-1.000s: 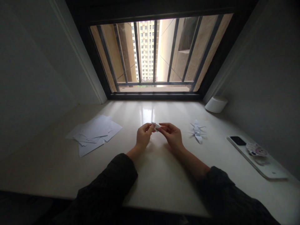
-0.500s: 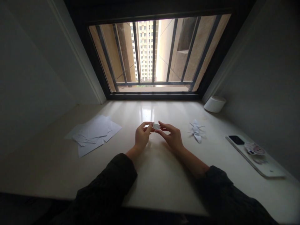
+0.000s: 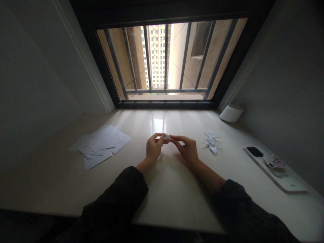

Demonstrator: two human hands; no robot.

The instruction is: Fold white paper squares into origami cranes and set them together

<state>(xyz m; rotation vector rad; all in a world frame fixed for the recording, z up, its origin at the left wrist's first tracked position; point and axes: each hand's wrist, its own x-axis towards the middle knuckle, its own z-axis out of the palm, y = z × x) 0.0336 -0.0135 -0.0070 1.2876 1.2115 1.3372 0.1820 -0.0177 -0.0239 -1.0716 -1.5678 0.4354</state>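
Between my two hands is a small piece of folded white paper (image 3: 167, 136), held above the counter in the middle of the view. My left hand (image 3: 154, 145) pinches its left side with thumb and fingers. On the other side, my right hand (image 3: 186, 147) grips the paper's right edge between thumb and fingertips. Much of the paper is covered by the fingers, so its exact folded shape is hard to make out. To the right of my right hand, several folded white paper cranes (image 3: 212, 142) lie close together in a row.
A loose pile of white paper sheets (image 3: 101, 143) lies on the left of the pale counter (image 3: 174, 199). At the right is a phone (image 3: 275, 170) with a decorated grip on its back. A white cylindrical object (image 3: 231, 113) stands in the back right corner, near the barred window (image 3: 165, 57).
My right thumb and fingers have closed together on the paper's right side. Less of the paper shows between my hands now. The left hand has barely moved.
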